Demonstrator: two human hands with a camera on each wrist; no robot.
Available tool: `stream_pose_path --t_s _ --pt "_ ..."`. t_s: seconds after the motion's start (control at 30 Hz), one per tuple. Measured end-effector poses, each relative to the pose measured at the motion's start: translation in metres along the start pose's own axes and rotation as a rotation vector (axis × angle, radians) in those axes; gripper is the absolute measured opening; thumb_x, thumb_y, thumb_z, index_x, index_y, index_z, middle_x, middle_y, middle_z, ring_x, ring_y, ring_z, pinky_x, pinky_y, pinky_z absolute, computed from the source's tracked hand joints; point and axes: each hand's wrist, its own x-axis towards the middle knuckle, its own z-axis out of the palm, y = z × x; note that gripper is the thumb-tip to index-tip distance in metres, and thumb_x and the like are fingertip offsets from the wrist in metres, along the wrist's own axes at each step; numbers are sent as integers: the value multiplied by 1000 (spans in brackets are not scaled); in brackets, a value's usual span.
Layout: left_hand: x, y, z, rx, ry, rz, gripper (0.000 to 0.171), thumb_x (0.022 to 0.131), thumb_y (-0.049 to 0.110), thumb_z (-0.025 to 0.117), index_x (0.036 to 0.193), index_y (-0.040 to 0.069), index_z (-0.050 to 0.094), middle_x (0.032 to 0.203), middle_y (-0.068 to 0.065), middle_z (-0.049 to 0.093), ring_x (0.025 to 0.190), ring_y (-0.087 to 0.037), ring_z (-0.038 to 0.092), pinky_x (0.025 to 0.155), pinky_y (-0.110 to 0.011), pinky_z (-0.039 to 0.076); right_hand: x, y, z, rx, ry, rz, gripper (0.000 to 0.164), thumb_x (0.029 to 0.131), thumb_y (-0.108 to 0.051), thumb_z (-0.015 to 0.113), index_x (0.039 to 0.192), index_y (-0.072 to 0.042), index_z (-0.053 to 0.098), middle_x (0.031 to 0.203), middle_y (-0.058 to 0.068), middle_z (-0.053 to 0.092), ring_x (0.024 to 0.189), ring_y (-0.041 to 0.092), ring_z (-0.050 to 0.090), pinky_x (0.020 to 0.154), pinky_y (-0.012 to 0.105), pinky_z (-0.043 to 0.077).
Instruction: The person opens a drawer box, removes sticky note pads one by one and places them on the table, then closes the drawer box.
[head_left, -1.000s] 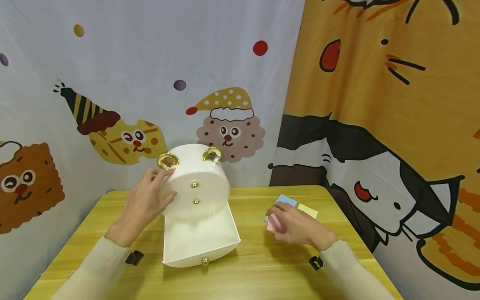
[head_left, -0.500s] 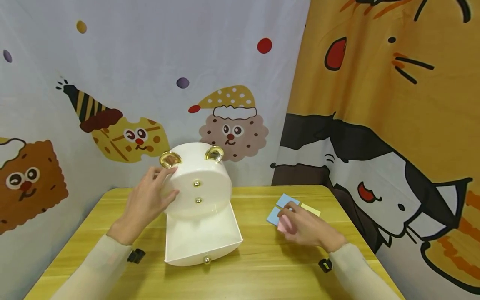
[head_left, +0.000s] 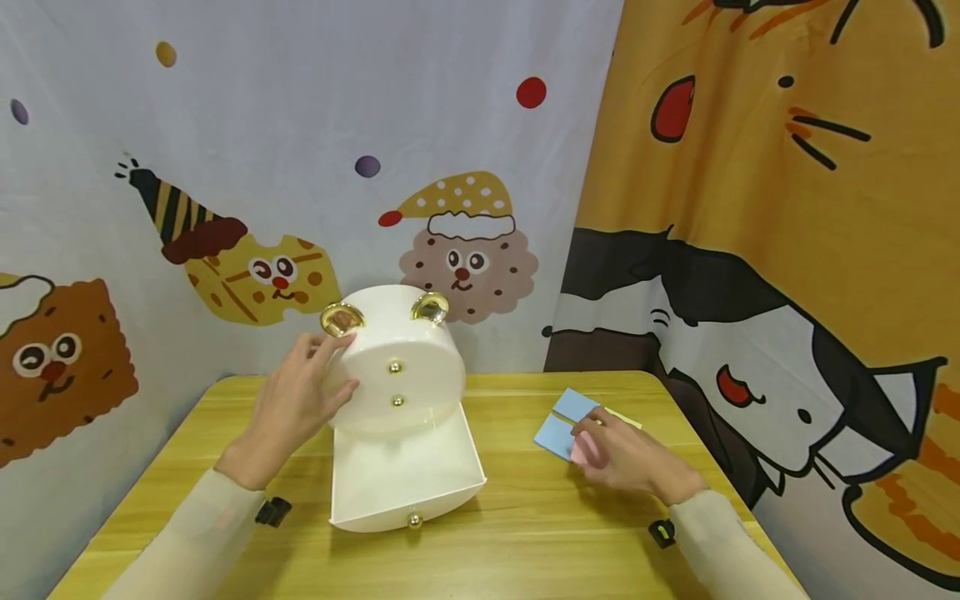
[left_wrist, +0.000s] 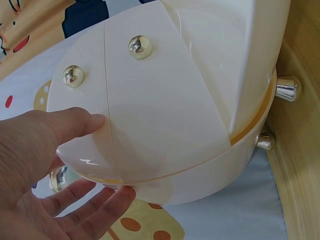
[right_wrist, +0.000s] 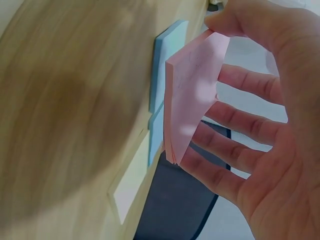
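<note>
A white bear-shaped drawer box (head_left: 438, 371) with gold ears and knobs stands on the table, its bottom drawer (head_left: 405, 479) pulled out toward me. My left hand (head_left: 288, 408) holds the box by its left side. In the left wrist view the thumb lies on the front face, and the fingers (left_wrist: 95, 210) touch the curved side. With my right hand (head_left: 637, 458) I pinch a pink sticky-note pad (right_wrist: 195, 90) by its edges, tilted above the table. Two blue pads (head_left: 555, 435) lie flat beside it, and a yellow pad (right_wrist: 132, 182) is partly hidden by the hand in the head view.
The wooden table (head_left: 510, 533) backs onto a curtain (head_left: 450, 100) printed with cartoon figures. The pulled-out drawer takes up table space left of the pads. Small black wrist devices (head_left: 273, 512) hang below both sleeves.
My right hand has moved slightly right with the pink pad, uncovering more of the nearer blue pad and covering more of the yellow one. My left hand stays on the box.
</note>
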Motion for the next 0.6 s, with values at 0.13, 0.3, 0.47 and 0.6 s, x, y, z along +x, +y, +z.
stream_pose_path --t_s 0.13,0.3,0.47,0.6 --pt "0 0 0 -3 4 3 75 90 15 103 158 14 69 131 -23 66 80 -25 60 55 -29 44 -3 4 3 5 -11 19 50 93 -30 97 136 -17 76 141 7 69 104 16 67 89 41 66" --pt "0 1 0 -6 7 6 75 90 14 103 157 13 70 130 -23 66 78 -24 60 54 -28 44 -7 9 6 15 -22 42 48 94 -32 99 134 -19 77 144 7 69 110 21 69 95 49 67" --pt "0 1 0 -8 12 5 75 90 13 103 157 13 70 131 -23 66 77 -23 59 54 -28 43 -10 12 8 27 -57 105 49 94 -33 98 136 -22 77 147 9 70 114 23 70 100 53 67" --pt "0 1 0 -9 12 3 74 90 13 103 156 12 70 130 -23 65 76 -23 58 54 -28 43 -12 15 10 30 -81 125 51 94 -32 97 139 -23 76 146 9 71 111 20 69 98 52 67"
